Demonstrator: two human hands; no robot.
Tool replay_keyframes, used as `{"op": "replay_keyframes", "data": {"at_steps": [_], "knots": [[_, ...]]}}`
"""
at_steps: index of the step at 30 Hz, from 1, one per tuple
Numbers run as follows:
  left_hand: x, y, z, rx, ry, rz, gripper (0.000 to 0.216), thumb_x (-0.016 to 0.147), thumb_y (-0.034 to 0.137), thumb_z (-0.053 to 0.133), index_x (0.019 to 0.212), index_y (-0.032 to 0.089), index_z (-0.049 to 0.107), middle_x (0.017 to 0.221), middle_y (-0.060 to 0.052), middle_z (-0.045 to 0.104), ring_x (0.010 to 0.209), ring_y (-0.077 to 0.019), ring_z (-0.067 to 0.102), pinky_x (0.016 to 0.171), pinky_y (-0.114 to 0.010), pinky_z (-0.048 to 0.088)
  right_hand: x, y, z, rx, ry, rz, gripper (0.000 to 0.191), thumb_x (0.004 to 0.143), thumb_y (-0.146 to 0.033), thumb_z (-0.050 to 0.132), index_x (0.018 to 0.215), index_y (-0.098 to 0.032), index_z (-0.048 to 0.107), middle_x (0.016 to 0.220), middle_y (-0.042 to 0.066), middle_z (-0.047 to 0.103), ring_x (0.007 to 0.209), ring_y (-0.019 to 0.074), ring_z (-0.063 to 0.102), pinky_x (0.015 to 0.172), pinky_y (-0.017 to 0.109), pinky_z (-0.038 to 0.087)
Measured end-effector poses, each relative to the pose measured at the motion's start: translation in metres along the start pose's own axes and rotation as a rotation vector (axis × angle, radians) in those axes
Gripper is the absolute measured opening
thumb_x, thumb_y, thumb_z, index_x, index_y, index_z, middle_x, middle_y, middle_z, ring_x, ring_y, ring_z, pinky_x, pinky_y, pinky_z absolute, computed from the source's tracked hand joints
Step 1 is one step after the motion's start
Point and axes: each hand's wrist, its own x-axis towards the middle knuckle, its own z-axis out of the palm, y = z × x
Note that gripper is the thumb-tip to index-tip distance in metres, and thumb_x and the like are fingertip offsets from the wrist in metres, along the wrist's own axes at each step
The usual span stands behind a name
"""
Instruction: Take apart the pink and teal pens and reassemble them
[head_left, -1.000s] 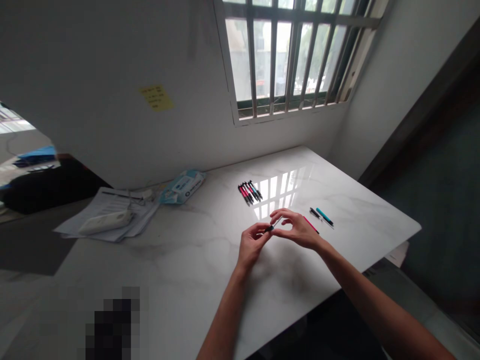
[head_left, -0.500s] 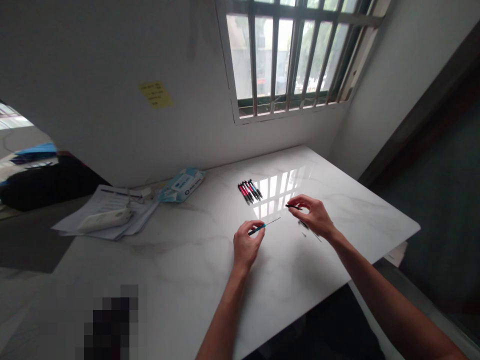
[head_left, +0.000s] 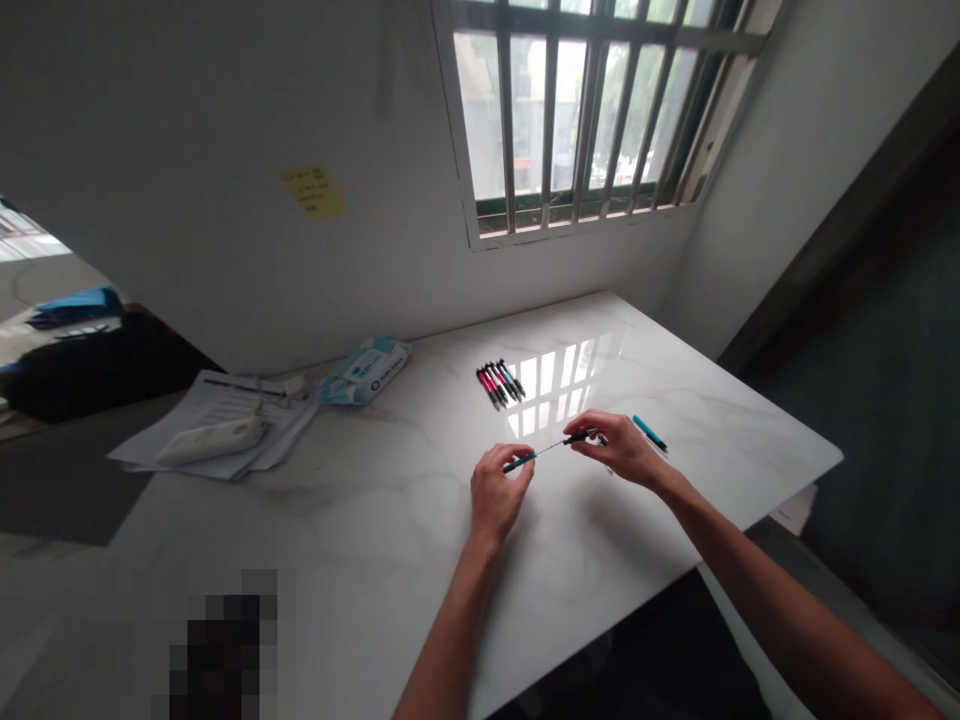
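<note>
My left hand is closed on a teal pen barrel, from whose front end a thin refill sticks out to the right. Between thumb and fingertips, my right hand pinches a black pen piece. The left end of that piece is at the refill's tip; I cannot tell whether the refill has entered it. Just beyond my right hand lies a teal and black pen part on the table. Small loose pieces lie under that hand, mostly hidden.
Several red, teal and black pens lie in a row on the white marbled table. To the left are a wipes packet, papers and a white device. A barred window is behind.
My right hand has moved left and slightly down, bringing the black piece to the refill's tip. The teal part behind it has come into sight. My left hand has hardly moved.
</note>
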Motion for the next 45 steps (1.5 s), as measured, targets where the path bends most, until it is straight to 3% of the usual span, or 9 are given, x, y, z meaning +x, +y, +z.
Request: {"op": "replay_keyframes", "data": {"at_steps": [13,33,45], "knots": [[0.001,-0.003,-0.001,-0.033,0.003,-0.020,0.012,0.085,0.021,0.071,0.091,0.027,0.079,0.094,-0.002,0.077,0.086,-0.0199,0.068,0.085,-0.033,0.051,-0.001,0.008,-0.006,0.058,0.036,0.056,0.019,0.089,-0.036,0.073,0.105,-0.025,0.076,0.103,0.005,0.078,0.094,0.0240,0.074,0.082,0.039,0.059],[0.004,-0.011,-0.006,-0.050,0.031,0.001,0.009,0.086,0.023,0.074,0.092,0.027,0.080,0.094,-0.003,0.078,0.090,-0.0224,0.069,0.087,-0.035,0.053,0.040,-0.001,0.040,0.196,-0.181,-0.068,0.021,0.089,-0.038,0.077,0.104,-0.024,0.079,0.099,0.005,0.080,0.094,0.0233,0.074,0.090,0.040,0.060],[0.005,-0.018,-0.012,0.119,0.064,0.015,0.009,0.088,0.020,0.074,0.092,0.028,0.078,0.096,-0.003,0.078,0.093,-0.0240,0.069,0.089,-0.037,0.049,0.058,0.017,0.054,0.142,-0.250,-0.094,0.019,0.090,-0.042,0.077,0.098,-0.024,0.079,0.087,0.003,0.078,0.077,0.0188,0.069,0.074,0.032,0.054]]}}
